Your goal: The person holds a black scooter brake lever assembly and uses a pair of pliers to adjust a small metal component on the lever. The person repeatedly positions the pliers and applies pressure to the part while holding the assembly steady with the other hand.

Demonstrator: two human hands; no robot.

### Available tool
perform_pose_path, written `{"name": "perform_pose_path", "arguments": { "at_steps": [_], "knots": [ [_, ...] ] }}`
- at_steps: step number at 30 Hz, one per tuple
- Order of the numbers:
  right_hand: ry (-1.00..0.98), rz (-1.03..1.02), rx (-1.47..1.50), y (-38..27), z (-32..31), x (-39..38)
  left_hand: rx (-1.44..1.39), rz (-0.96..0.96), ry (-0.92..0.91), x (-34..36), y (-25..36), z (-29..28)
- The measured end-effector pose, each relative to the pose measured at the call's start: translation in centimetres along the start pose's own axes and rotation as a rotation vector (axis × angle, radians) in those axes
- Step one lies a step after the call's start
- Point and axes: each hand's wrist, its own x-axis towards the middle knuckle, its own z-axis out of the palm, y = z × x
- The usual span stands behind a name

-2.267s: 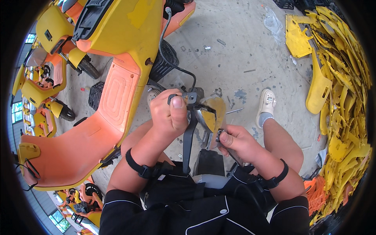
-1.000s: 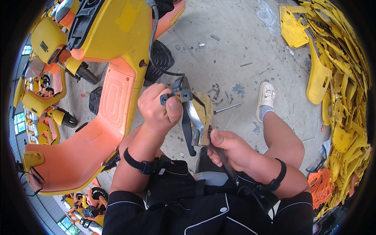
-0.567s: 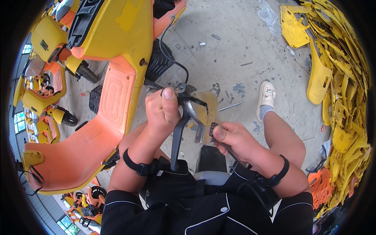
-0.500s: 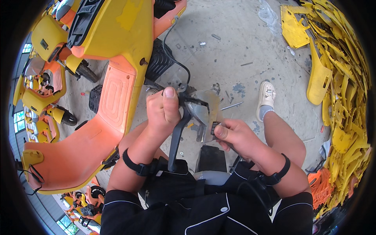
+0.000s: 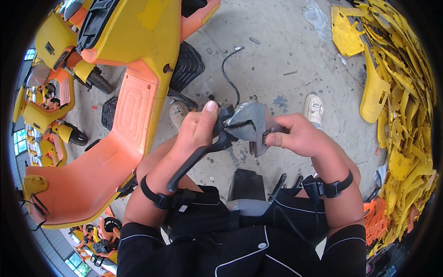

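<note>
My left hand [image 5: 196, 127] is closed with the thumb up around the mount of a black brake lever [image 5: 196, 161], whose arm slants down toward my left forearm. From the mount a thin black cable [image 5: 224, 69] runs away across the floor. Against the lever's right side is a grey, shiny domed part [image 5: 247, 121] with a dark gap; its kind cannot be made out. My right hand [image 5: 295, 135] pinches a small dark ribbed piece [image 5: 266, 134] at the grey part's right edge, where a flat, blurred surface shows. Its fingertips are partly hidden.
A yellow and orange scooter body [image 5: 124, 115] stands close on my left, with more scooters [image 5: 50, 115] beyond. Yellow plastic panels [image 5: 404, 115] are piled high on the right. A dark box-shaped thing [image 5: 248, 186] sits between my legs. Small debris lies on the concrete floor [image 5: 277, 60].
The brake lever has turned from near upright to slanting down-left. Its cable has swung from beside the scooter onto the floor. My right hand has moved up and right.
</note>
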Motion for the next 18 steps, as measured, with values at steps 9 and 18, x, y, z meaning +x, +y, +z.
{"name": "perform_pose_path", "arguments": {
  "at_steps": [9, 18],
  "knots": [
    [-0.138, 0.017, 0.394, -0.5, 0.9, -0.4, 0.177, 0.171, -0.004, 1.4, -0.6, -1.3],
    [0.207, -0.264, 0.565, -2.1, 3.7, 1.1, 0.561, 0.374, 0.078, 0.3, 0.9, 1.7]
  ]
}}
